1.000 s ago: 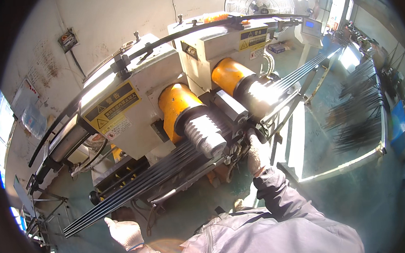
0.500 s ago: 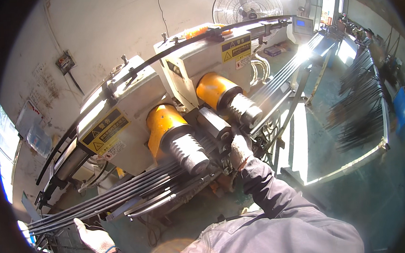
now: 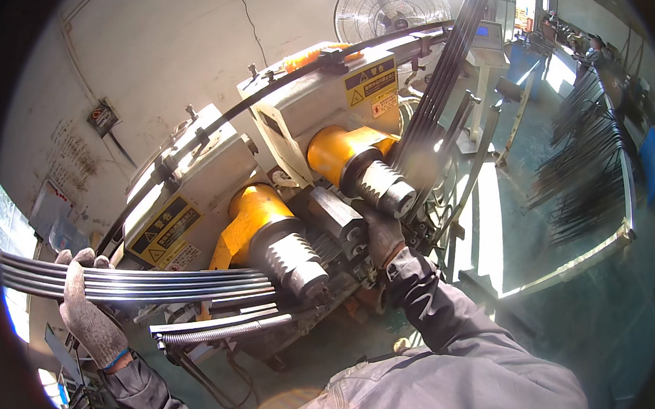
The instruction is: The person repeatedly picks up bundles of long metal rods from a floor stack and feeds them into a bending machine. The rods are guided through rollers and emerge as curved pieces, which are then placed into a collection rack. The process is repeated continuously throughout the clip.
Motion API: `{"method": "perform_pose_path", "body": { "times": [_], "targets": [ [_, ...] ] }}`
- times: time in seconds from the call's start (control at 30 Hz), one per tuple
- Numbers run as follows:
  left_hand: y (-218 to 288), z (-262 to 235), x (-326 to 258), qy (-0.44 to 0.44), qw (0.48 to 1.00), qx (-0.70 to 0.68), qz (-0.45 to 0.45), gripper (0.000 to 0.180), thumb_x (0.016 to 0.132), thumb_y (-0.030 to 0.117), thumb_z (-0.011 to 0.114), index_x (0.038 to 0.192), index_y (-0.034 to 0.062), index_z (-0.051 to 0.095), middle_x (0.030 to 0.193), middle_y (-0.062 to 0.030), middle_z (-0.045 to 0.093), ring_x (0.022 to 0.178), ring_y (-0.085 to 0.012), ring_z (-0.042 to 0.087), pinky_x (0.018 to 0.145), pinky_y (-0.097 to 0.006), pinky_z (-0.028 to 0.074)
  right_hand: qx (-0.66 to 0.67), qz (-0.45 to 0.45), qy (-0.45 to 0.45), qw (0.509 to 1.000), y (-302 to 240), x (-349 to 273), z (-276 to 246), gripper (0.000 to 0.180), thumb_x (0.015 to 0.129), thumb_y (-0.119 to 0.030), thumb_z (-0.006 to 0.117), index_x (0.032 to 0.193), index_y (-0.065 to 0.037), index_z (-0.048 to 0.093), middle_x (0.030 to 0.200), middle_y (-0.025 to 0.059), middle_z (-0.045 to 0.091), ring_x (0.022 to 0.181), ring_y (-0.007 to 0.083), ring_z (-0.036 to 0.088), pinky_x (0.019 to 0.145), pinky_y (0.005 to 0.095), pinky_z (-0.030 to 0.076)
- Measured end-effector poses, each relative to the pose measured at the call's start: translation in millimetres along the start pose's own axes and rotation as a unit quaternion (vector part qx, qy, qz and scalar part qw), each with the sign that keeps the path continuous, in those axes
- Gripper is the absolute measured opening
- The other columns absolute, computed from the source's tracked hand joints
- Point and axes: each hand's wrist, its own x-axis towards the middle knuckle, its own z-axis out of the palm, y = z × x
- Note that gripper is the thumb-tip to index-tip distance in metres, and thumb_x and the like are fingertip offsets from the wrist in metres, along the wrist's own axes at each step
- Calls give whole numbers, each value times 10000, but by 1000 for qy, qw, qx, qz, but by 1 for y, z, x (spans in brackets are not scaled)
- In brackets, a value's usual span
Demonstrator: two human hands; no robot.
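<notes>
A person in grey sleeves and knitted gloves works at a large bending machine, seen from above. The left hand (image 3: pixel 93 316), at far left, is closed around a bundle of dark metal rods (image 3: pixel 175 283), with fingertips showing above them. The rods lie side by side, jutting a little to the left of this hand and running well to its right, as far as a ribbed cylinder (image 3: pixel 293 259); whether they end there or pass behind it cannot be told.

The right hand (image 3: pixel 382 237), well to the right of the left one, reaches in just below a second ribbed cylinder (image 3: pixel 380 182) and beside a dark metal block (image 3: pixel 335 211). Its fingers are hidden, so what it grips, if anything, cannot be told. Above each cylinder is a yellow housing, the nearer to the right hand (image 3: pixel 335 151) being up and to its left. Above and to the right of that hand, more dark rods (image 3: pixel 450 62) slant steeply upward. Farther right, a floor rack (image 3: pixel 571 268) holds many thin rods (image 3: pixel 583 159).
</notes>
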Motion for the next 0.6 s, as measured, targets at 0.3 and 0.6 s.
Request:
{"method": "perform_pose_path", "body": {
  "times": [0.3, 0.6],
  "targets": [
    [0, 108, -9, -51, 962, 269, 12, 339, 1096, 320, 709, 1075, -6, 802, 875, -21, 728, 702, -119, 663, 649, -283, 533, -161, -105, -77, 978, 10, 4, -18, 332, 1035, -139, 678, 1347, -49, 742, 1272, 113, 734, 1173, 227, 689, 990, 368, 560],
    [-15, 160, -2, -277, 930, 223, 92, 321, 1136, 237, 656, 1238, -54, 747, 999, -112, 751, 970, -181, 723, 836, -308, 567, 23, 76, -52, 995, -33, -8, -7, 371, 1028, -311, 726, 1272, -33, 749, 1015, 26, 714, 841, 107, 636, 719, 325, 488]
  ]
}}
